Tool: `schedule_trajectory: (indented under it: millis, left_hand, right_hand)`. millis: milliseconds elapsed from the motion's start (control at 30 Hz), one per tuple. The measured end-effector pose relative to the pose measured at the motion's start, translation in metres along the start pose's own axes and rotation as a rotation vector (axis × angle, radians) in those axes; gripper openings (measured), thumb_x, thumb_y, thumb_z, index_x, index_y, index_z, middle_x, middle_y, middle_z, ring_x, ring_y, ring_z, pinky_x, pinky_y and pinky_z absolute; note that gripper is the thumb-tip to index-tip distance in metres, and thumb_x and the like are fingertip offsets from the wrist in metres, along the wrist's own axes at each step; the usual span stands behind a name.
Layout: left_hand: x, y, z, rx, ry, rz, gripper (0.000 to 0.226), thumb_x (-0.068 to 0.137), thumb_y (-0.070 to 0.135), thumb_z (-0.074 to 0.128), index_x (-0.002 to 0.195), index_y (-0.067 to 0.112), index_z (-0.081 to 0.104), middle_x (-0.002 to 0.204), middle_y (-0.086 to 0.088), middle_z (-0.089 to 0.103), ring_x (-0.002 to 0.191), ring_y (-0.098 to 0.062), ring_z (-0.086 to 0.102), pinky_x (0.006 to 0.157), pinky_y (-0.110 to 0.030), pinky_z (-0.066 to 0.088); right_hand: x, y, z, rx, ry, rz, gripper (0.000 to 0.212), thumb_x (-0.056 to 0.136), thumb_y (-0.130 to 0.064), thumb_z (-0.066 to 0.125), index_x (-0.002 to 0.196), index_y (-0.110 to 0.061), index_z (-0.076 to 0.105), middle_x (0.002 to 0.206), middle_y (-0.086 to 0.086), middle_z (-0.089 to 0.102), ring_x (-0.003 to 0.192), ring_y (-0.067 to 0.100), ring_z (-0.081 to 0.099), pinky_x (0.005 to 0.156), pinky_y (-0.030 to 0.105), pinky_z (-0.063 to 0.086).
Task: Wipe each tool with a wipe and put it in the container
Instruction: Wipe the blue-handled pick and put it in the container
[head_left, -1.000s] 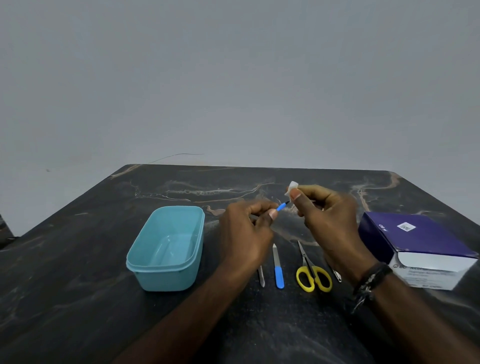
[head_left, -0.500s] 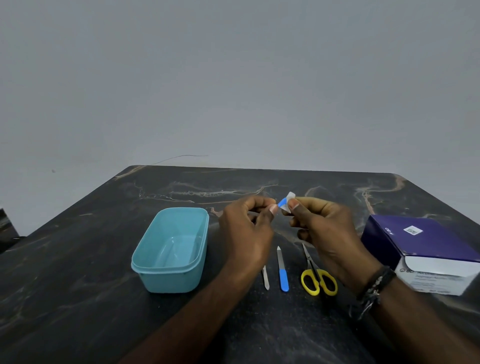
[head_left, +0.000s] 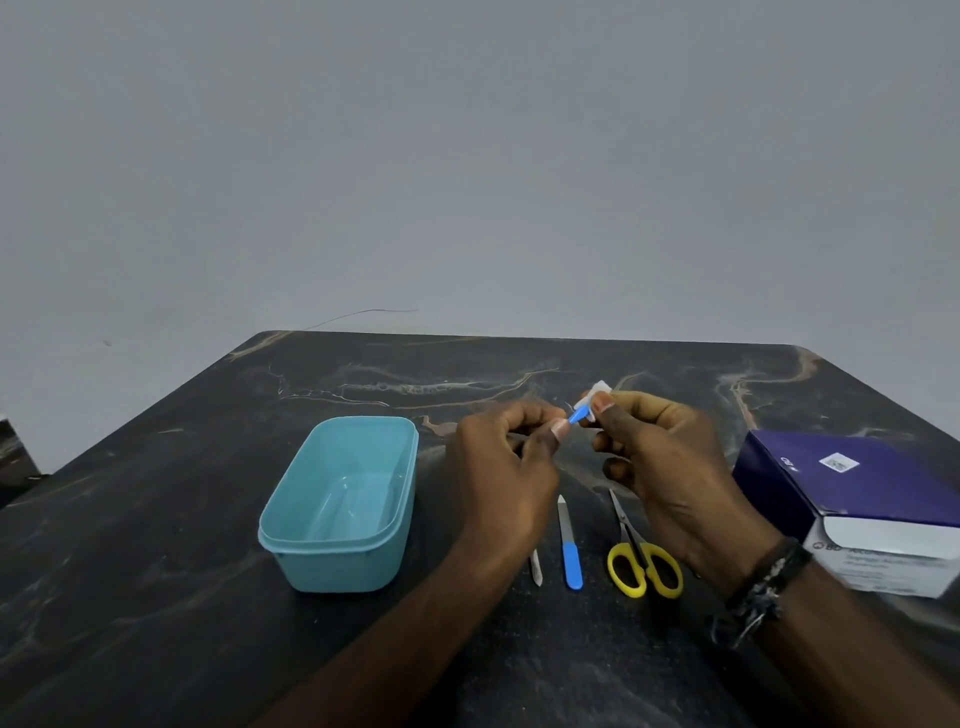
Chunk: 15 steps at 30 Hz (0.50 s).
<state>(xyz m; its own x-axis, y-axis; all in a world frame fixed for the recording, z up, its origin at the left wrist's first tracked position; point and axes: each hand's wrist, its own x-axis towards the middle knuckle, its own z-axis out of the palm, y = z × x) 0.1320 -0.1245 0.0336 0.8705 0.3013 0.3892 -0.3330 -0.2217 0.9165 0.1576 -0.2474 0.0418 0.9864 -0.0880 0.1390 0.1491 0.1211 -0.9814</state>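
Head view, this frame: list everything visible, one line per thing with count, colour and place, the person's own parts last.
table: 1, dark marbled, fills the lower frame
container: 1, light blue, left of the hands, nothing visible inside
blue-handled tool: 1, held up between both hands
wipe: 1, white, wrapped over the held tool's end
file: 1, metal with blue handle, on the table between the arms
thin metal tool: 1, silver, left of the file, partly hidden
scissors: 1, yellow handles, right of the file
box: 1, purple and white, right edge
left hand: pinches the held tool
right hand: pinches the wipe, dark bracelet on its wrist
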Motion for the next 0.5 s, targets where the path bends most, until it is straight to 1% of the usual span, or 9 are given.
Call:
schedule_trajectory:
  millis: [67, 133, 167, 233, 300, 367, 433, 500]
  left_hand:
    - [-0.001, -0.001, 0.000, -0.018, 0.012, -0.006, 0.013, 0.084, 0.012, 0.072, 0.078, 0.023, 0.071, 0.064, 0.007, 0.068, 0.051, 0.000, 0.056, 0.052, -0.011, 0.041]
    - [-0.001, 0.000, -0.001, -0.092, 0.045, -0.032, 0.007, 0.081, 0.010, 0.075, 0.083, 0.017, 0.072, 0.072, 0.001, 0.071, 0.059, -0.006, 0.064, 0.053, -0.016, 0.047]
    - [-0.001, 0.002, -0.001, -0.173, 0.062, -0.061, 0.010, 0.080, 0.008, 0.076, 0.086, 0.014, 0.071, 0.075, -0.004, 0.072, 0.063, -0.012, 0.067, 0.053, -0.019, 0.050]
    - [0.000, 0.007, -0.001, -0.412, 0.072, -0.138, 0.021, 0.076, -0.003, 0.076, 0.092, 0.008, 0.068, 0.080, -0.013, 0.072, 0.069, -0.021, 0.071, 0.056, -0.026, 0.057]
    - [-0.001, 0.012, 0.000, -0.587, 0.067, -0.195, 0.034, 0.071, -0.012, 0.075, 0.098, 0.005, 0.065, 0.087, -0.018, 0.074, 0.077, -0.026, 0.073, 0.067, -0.031, 0.061]
    - [-0.001, 0.014, -0.001, -0.674, 0.072, -0.219, 0.038, 0.069, -0.015, 0.074, 0.100, 0.005, 0.064, 0.090, -0.020, 0.074, 0.083, -0.030, 0.073, 0.074, -0.034, 0.062]
    - [-0.001, 0.016, -0.001, -0.732, 0.110, -0.220, 0.031, 0.072, -0.014, 0.072, 0.097, 0.004, 0.065, 0.086, -0.020, 0.074, 0.081, -0.031, 0.073, 0.071, -0.032, 0.062]
    - [-0.001, 0.017, -0.001, -0.704, 0.160, -0.177, 0.018, 0.077, -0.007, 0.073, 0.091, 0.002, 0.067, 0.080, -0.017, 0.074, 0.075, -0.028, 0.074, 0.066, -0.029, 0.061]
  right_hand:
    - [0.000, 0.000, -0.001, -0.026, -0.003, -0.016, 0.013, 0.089, -0.018, 0.065, 0.086, -0.009, 0.073, 0.081, 0.009, 0.070, 0.066, 0.014, 0.056, 0.054, 0.026, 0.044]
    - [0.000, 0.001, 0.000, -0.058, -0.005, -0.023, 0.013, 0.089, -0.018, 0.064, 0.086, -0.008, 0.073, 0.080, 0.009, 0.070, 0.065, 0.013, 0.057, 0.054, 0.026, 0.044]
    - [0.000, 0.001, -0.001, -0.057, 0.014, -0.021, 0.014, 0.089, -0.019, 0.064, 0.084, -0.009, 0.073, 0.079, 0.008, 0.070, 0.064, 0.013, 0.056, 0.053, 0.026, 0.044]
    - [0.003, -0.001, -0.001, -0.008, 0.082, 0.010, 0.016, 0.090, -0.020, 0.065, 0.079, -0.010, 0.072, 0.075, 0.007, 0.067, 0.062, 0.012, 0.055, 0.052, 0.025, 0.043]
    - [0.004, -0.004, -0.002, 0.077, 0.119, 0.060, 0.018, 0.090, -0.019, 0.064, 0.076, -0.010, 0.070, 0.072, 0.005, 0.065, 0.060, 0.011, 0.052, 0.049, 0.024, 0.040]
    - [0.002, -0.005, -0.002, 0.147, 0.079, 0.097, 0.016, 0.091, -0.018, 0.063, 0.078, -0.009, 0.068, 0.071, 0.003, 0.064, 0.058, 0.010, 0.051, 0.047, 0.022, 0.038]
    - [-0.001, -0.004, 0.000, 0.167, 0.001, 0.115, 0.015, 0.091, -0.017, 0.062, 0.081, -0.007, 0.068, 0.071, 0.002, 0.065, 0.058, 0.009, 0.050, 0.046, 0.021, 0.037]
    - [-0.005, -0.002, 0.006, 0.133, -0.042, 0.120, 0.017, 0.091, -0.018, 0.062, 0.083, -0.005, 0.070, 0.070, 0.001, 0.065, 0.058, 0.008, 0.050, 0.047, 0.020, 0.038]
